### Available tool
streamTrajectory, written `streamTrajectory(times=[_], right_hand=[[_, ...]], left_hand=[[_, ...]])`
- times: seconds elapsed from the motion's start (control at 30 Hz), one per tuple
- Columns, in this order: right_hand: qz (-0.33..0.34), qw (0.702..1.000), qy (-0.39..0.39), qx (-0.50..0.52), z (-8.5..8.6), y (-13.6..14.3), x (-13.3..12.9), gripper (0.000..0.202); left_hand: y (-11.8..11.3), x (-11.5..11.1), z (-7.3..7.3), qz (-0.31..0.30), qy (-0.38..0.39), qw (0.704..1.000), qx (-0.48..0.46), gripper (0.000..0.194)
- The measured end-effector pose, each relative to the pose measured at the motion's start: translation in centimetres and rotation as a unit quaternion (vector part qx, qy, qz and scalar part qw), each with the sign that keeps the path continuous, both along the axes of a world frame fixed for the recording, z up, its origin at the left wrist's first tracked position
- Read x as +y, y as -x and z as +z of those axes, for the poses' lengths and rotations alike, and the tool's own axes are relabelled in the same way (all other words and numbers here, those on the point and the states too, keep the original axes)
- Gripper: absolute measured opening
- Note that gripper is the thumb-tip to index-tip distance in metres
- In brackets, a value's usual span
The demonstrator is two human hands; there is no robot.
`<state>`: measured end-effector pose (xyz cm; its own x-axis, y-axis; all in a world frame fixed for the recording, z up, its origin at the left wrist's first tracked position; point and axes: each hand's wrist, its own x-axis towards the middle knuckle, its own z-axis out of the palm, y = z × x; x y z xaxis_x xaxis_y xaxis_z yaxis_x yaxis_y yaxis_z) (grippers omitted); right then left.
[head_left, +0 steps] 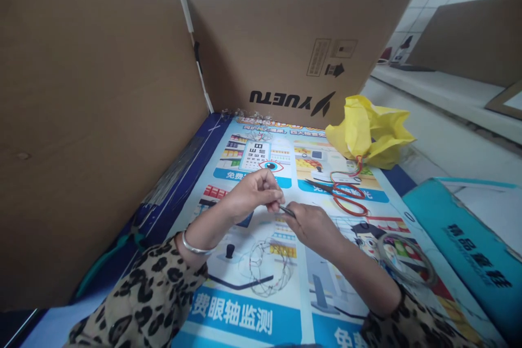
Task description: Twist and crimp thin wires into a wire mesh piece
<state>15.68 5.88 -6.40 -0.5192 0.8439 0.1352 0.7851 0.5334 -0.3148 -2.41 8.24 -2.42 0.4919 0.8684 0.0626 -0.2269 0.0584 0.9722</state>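
Observation:
My left hand (256, 194) is closed in a pinch over the middle of the printed mat (304, 283); whatever lies between its fingertips is too small to make out. Close beside it, my right hand (316, 225) grips a thin, dark metal tool (287, 211), its tip pointing at the left fingertips. Most of the tool is hidden in the right hand. Below the hands lies a loose ring of thin wire with tiny beads (269, 269). Red-handled scissors (346, 196) rest beyond my right hand. A coil of wire (408, 261) lies right of my right forearm.
Tall cardboard panels (285, 43) stand at the left and back. Crumpled yellow paper (369, 133) sits at the back right, and a teal box (460, 244) at the right edge. Teal-handled pliers (110, 258) lie at left. More wire pieces (259, 125) are near the back panel.

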Motion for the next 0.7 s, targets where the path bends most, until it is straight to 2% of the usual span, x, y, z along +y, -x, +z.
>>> streamTrajectory(times=[0.1,0.2,0.27,0.33,0.43,0.53,0.7], right_hand=[[0.001,1.000,-0.007,0.004,0.1,0.0,0.0,0.026],[-0.018,0.999,0.011,0.034,0.3,0.0,0.1,0.025],[-0.046,0.992,0.055,0.104,0.5,-0.1,0.1,0.026],[-0.063,0.973,0.116,0.191,0.8,-0.1,0.2,0.029],[-0.042,0.943,0.186,0.272,1.1,-0.1,0.1,0.036],[-0.006,0.923,0.232,0.307,1.1,0.1,-0.1,0.041],[0.003,0.910,0.270,0.314,0.8,0.3,-0.3,0.044]], left_hand=[[-0.1,0.0,0.1,0.009,-0.022,1.000,0.008,0.021],[-0.3,0.0,0.2,0.052,-0.050,0.996,0.055,0.020],[-0.5,0.0,0.3,0.085,-0.056,0.992,0.081,0.019],[-0.6,0.0,0.4,0.105,-0.055,0.989,0.088,0.019],[-0.6,0.1,0.2,0.121,-0.053,0.988,0.083,0.019],[-0.6,0.2,-0.2,0.136,-0.068,0.986,0.069,0.018],[-0.8,0.2,-0.6,0.136,-0.092,0.985,0.046,0.015]])
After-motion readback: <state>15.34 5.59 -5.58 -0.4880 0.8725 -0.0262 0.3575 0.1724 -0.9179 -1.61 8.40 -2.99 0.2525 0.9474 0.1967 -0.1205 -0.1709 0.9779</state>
